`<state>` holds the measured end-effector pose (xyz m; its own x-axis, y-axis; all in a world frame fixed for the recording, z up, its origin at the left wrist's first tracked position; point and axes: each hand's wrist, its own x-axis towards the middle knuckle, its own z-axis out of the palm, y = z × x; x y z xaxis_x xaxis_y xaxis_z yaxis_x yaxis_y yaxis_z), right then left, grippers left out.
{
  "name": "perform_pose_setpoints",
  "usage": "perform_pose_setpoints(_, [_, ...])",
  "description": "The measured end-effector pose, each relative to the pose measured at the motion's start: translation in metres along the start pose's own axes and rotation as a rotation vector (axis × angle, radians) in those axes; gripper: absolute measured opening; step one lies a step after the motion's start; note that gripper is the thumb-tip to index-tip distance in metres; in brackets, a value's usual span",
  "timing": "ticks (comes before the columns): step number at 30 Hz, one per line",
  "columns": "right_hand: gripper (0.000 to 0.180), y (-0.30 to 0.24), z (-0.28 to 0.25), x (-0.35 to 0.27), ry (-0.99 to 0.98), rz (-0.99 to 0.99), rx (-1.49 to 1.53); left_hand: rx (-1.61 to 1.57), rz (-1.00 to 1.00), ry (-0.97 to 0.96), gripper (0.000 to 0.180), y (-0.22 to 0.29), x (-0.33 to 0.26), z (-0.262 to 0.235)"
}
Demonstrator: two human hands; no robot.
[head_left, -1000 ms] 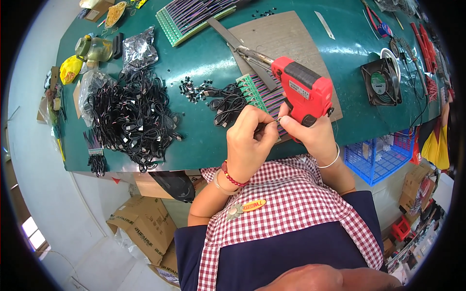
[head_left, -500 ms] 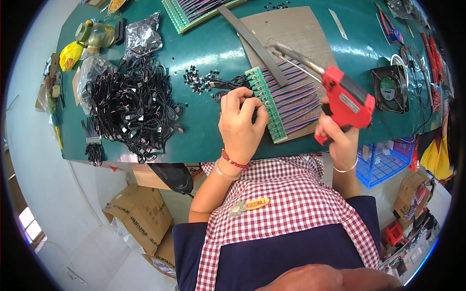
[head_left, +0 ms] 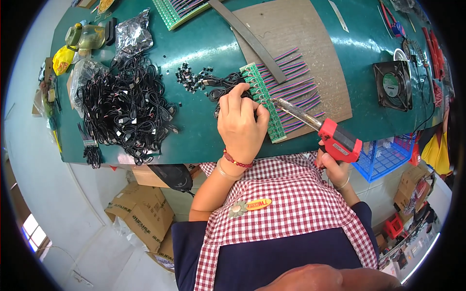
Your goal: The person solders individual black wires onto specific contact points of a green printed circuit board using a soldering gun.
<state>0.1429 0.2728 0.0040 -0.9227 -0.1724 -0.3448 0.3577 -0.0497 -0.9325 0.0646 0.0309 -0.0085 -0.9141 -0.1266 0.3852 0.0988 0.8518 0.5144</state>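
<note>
My right hand grips a red and black soldering gun by its handle. The gun's metal tip points left and meets, or nearly meets, the green circuit board strip near its middle. Purple, pink and black wires run rightward from that strip. At the strip's left edge my left hand is closed in a pinch; whatever sits between its fingertips is hidden. Just beyond it lie coiled black cables. A flat grey bar rests across the wires and a brown board.
A big heap of black cables covers the left of the green table. Small black parts lie beside it. A second wired circuit panel is at the back. To the right stand a black fan and pliers.
The soldering gun has come down and left, its tip dropping from above the wires to the circuit board strip. My left hand stays at the strip's edge. The view has shifted slightly.
</note>
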Motion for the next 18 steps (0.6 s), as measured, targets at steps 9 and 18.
perform_pose_setpoints(9, [0.027, 0.0090, -0.0059, -0.0054, 0.014, 0.029, 0.003, -0.001, 0.005, -0.005, 0.013, 0.0014, -0.0009, -0.0001])
perform_pose_setpoints(18, [0.014, 0.0022, -0.0007, -0.0035, -0.016, -0.013, -0.261, -0.005, -0.001, -0.006, 0.014, 0.0025, -0.0008, -0.0005])
